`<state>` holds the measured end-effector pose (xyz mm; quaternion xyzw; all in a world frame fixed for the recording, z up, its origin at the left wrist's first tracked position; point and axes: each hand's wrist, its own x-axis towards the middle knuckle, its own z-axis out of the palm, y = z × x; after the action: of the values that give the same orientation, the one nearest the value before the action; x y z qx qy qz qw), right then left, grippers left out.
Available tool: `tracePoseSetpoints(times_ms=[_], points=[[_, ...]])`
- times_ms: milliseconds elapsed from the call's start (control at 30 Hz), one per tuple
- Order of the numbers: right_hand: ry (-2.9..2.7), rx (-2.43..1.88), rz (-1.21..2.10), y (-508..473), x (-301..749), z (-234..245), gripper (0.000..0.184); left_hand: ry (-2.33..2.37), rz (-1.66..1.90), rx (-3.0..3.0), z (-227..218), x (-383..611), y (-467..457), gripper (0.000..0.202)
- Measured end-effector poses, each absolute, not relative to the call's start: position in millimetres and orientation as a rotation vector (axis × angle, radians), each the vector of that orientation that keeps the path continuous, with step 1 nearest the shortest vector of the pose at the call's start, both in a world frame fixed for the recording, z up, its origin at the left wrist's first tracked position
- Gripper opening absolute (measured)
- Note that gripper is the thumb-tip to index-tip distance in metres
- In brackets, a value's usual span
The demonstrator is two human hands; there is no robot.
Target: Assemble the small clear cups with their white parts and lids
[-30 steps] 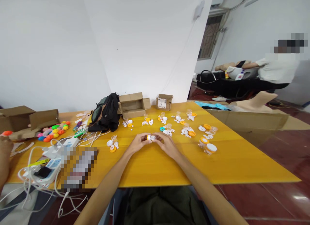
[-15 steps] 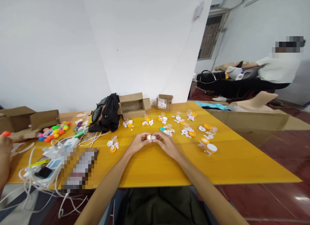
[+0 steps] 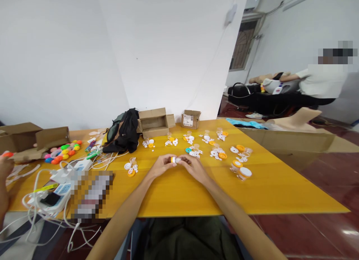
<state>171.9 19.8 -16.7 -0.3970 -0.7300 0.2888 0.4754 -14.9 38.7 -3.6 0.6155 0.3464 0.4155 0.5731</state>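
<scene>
While hands (image 3: 163, 165) hold jar (image 3: 174, 160), loose discs (image 3: 194, 154) lie beyond.

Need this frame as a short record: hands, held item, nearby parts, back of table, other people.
left hand: fingers on the lid end of a small jar; hand above the table
right hand: fingers at the jar's other end
held item: on its side, orange-and-white lid toward left hand; contents unclear
right of hands: two lidded jars, upright
beyond hands: teal ring among white pieces
back of table: black bag, open cardboard box
others: co-worker's hand at left edge; seated person, far right
</scene>
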Motion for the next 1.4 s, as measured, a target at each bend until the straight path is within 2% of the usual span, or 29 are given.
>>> tracePoseSetpoints(times_ms=[167,400,633,800,1133,1400], points=[[-1.791,-0.947,0.673,19,171,-17,0.016,0.791,0.974,1.444,-4,-15,39,0.041],[-1.882,-0.779,0.427,17,172,-19,0.009,0.758,0.916,1.467,2,-16,37,0.044],[-1.913,-0.702,0.290,16,171,-20,0.013,0.735,0.899,1.492,4,-16,36,0.049],[-1.873,-0.789,0.377,17,171,-23,0.013,0.732,0.916,1.475,3,-16,35,0.049],[-1.794,-0.994,0.660,19,171,-18,0.026,0.744,0.989,1.518,-2,-15,38,0.050],[-1.799,-1.007,0.704,18,170,-15,0.032,0.777,0.991,1.528,-4,-15,38,0.046]])
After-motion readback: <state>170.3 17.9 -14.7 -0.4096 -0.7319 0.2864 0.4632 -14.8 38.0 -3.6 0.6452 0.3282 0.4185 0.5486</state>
